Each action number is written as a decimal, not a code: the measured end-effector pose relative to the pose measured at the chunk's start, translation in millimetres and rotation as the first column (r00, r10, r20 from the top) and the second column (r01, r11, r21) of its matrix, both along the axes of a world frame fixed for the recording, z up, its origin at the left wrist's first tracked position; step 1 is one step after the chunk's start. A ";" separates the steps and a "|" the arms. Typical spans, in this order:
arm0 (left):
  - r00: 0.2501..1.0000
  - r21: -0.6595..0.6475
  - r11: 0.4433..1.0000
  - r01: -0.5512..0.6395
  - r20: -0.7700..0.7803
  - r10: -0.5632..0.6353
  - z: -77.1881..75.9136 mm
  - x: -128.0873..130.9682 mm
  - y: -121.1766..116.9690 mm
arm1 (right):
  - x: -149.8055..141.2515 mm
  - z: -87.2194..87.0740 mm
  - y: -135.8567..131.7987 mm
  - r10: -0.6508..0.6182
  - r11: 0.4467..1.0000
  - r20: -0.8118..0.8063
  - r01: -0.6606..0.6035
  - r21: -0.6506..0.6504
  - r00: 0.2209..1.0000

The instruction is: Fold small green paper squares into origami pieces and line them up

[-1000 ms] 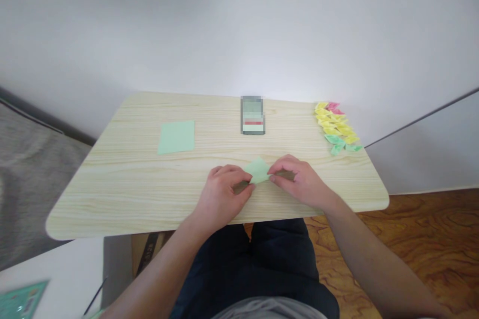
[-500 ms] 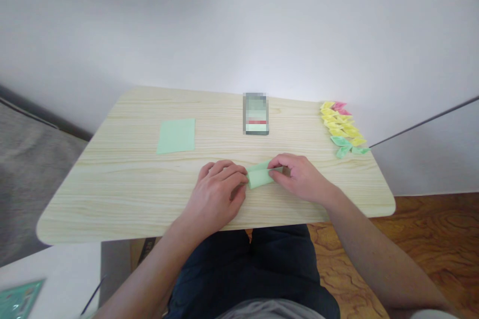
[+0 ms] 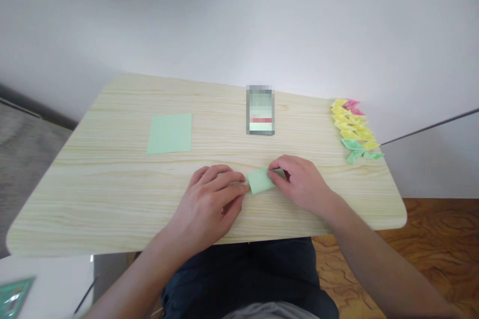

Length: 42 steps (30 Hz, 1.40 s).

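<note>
A small green sheet of paper (image 3: pixel 259 181), folded over into a narrow strip, lies on the table near its front edge. My left hand (image 3: pixel 215 199) is at its left end, fingers curved and their tips pressing on the paper. At the other end, my right hand (image 3: pixel 299 182) pinches the upper edge between thumb and forefinger. Both hands partly cover the ends of the strip. Farther left on the table lies a flat, unfolded green square of paper (image 3: pixel 170 133).
A phone (image 3: pixel 260 110), its screen blurred out, lies at the back middle of the pale wooden table (image 3: pixel 112 184). Several folded paper pieces, yellow (image 3: pixel 348 122), pink (image 3: pixel 354 106) and green (image 3: pixel 354 145), are lined up at the right edge. A white wall (image 3: pixel 224 20) stands behind.
The green paper's raised flap has come down, so the strip now looks flatter and narrower. Both hands keep their grip at its ends. The view has shifted slightly.
</note>
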<state>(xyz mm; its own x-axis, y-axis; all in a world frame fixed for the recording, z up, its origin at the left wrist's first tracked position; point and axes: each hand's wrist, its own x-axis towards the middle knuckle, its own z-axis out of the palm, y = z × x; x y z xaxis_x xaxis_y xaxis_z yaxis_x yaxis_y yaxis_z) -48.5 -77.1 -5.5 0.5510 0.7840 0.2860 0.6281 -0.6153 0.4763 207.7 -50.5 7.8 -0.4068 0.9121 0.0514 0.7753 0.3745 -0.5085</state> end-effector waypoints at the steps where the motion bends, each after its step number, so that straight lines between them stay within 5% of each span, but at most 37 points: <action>1: 1.000 -0.004 1.000 0.005 -0.001 -0.005 -0.1 -0.8 0.0 | -0.5 -0.2 0.3 0.008 1.000 0.017 -0.008 0.002 1.000; 16: 1.000 -0.065 0.998 0.026 -0.007 -0.027 -1.7 -5.9 -1.7 | -5.7 -1.5 3.1 0.141 0.979 0.257 -0.174 0.111 0.956; 29: 0.998 -0.104 0.995 0.007 0.065 0.000 -0.3 -3.1 -6.7 | -2.9 -5.7 7.2 0.167 0.977 0.187 -0.188 0.103 0.968; 42: 0.997 -0.111 0.992 0.060 -0.034 -0.064 -0.4 -0.8 -7.4 | -2.8 -9.1 6.4 0.149 0.981 0.158 -0.166 0.104 0.976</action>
